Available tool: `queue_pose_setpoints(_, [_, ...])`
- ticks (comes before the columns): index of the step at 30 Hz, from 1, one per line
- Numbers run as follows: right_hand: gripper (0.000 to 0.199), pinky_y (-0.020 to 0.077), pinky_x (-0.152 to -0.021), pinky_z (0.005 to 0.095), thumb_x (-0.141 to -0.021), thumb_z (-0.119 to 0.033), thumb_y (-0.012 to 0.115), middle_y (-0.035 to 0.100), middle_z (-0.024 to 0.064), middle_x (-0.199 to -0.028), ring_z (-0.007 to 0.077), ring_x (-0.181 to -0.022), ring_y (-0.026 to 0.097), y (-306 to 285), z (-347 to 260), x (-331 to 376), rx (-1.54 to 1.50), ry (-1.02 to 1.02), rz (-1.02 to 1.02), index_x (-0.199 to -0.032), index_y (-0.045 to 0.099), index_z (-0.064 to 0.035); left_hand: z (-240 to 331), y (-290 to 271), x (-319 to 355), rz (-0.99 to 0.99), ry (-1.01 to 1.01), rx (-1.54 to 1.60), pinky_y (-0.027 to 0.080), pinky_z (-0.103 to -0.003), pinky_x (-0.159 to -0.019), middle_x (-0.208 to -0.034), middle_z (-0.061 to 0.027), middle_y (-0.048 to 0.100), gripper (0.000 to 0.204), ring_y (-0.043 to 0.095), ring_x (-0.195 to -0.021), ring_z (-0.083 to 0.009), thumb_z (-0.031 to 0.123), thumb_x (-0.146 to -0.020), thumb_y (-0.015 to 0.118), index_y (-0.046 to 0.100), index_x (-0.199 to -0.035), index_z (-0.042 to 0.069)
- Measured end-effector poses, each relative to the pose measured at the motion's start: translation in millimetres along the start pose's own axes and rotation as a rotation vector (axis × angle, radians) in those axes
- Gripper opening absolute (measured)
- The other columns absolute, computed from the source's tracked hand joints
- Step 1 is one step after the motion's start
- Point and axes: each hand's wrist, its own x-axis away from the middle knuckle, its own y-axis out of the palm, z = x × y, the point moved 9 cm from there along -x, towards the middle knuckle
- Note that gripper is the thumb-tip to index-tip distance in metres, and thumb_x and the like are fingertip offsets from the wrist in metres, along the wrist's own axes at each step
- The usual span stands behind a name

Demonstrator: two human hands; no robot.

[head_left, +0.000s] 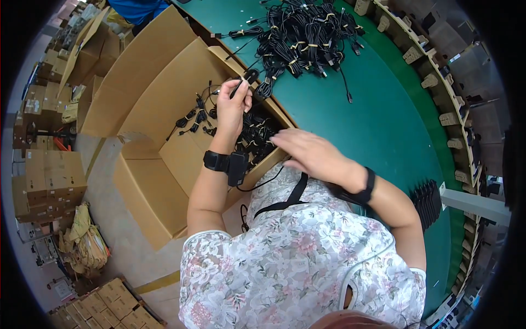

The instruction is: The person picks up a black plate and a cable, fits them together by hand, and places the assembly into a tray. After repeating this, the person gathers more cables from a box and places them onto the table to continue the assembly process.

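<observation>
Brown cardboard fills the left of the scene: stacked cartons (46, 181) stand at the far left beside a strip of bare grey floor, and just right of them a large open carton (148, 164) sits with its flaps spread wide, its smooth inner walls bare on the left and near sides, leaving open room there. Small coiled black cable bundles (192, 118) lie scattered on the carton's floor toward its far right corner, and a denser heap of them (255, 134) is packed against the right wall. Above that heap the left hand (233, 107) is raised, fingers pinched on one thin black cable (244, 82) at the carton's right rim; a black wrist strap with a small box sits on that forearm. Right of it, the right hand (307, 153) hovers flat and palm down over the carton's near right corner, fingers spread; whether it grips anything beneath is hidden, possibly a cable. Further right, the green table (383, 126) curves away, smooth and mostly bare near the person, with a big tangled pile of black cables tied with pale bands (304, 41) at its far end. Along the right edge a slotted cardboard rack (449, 118) bends with the lens, its contents too small to tell.
</observation>
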Motion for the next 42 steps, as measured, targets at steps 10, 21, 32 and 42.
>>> queue_pose_setpoints(10, [0.017,0.0432,-0.065,0.0341,-0.074,-0.027,0.061,0.056,0.0026,-0.072,0.0206,-0.075,0.057,105.5,-14.1,-0.5,0.144,-0.067,-0.439,-0.073,0.056,-0.0105,5.9,41.1,10.9,-0.167,-0.025,-0.042,0.035,-0.019,-0.045,-0.074,-0.0052,0.056,0.015,0.047,-0.054,-0.0075,0.012,-0.088,0.058,0.049,-0.096,0.004])
queue_pose_setpoints(21, [0.015,0.0462,-0.065,0.0363,-0.074,-0.025,0.061,0.057,0.0032,-0.074,0.0234,-0.075,0.059,75.1,27.9,4.8,0.193,0.013,-0.446,-0.074,0.058,-0.0101,165.5,127.6,69.6,-0.478,0.375,0.158,0.032,-0.017,-0.045,-0.079,-0.0085,0.055,0.017,0.039,-0.050,-0.0049,0.009,-0.089,0.055,0.049,-0.105,0.004])
queue_pose_setpoints(32, [0.018,0.0450,-0.068,0.0335,-0.078,-0.022,0.062,0.056,0.0069,-0.082,0.0248,-0.076,0.055,-85.2,-6.0,21.0,0.125,0.101,0.028,-0.088,0.060,-0.0070,118.3,179.9,43.2,-0.530,0.359,-0.697,0.034,-0.016,-0.046,-0.079,-0.0020,0.056,0.016,0.045,-0.053,-0.0037,0.010,-0.081,0.064,0.056,-0.094,0.004])
queue_pose_setpoints(42, [0.023,0.0393,-0.049,0.0268,-0.085,-0.013,0.058,0.055,0.0080,-0.069,0.0194,-0.054,0.050,-243.9,39.2,112.9,-0.143,0.809,0.646,-0.106,0.051,-0.0059,23.2,326.0,72.2,-1.050,-0.131,-0.442,0.045,-0.021,-0.058,-0.087,-0.0055,0.059,0.031,0.052,-0.066,-0.0084,0.010,-0.085,0.059,0.048,-0.114,0.004])
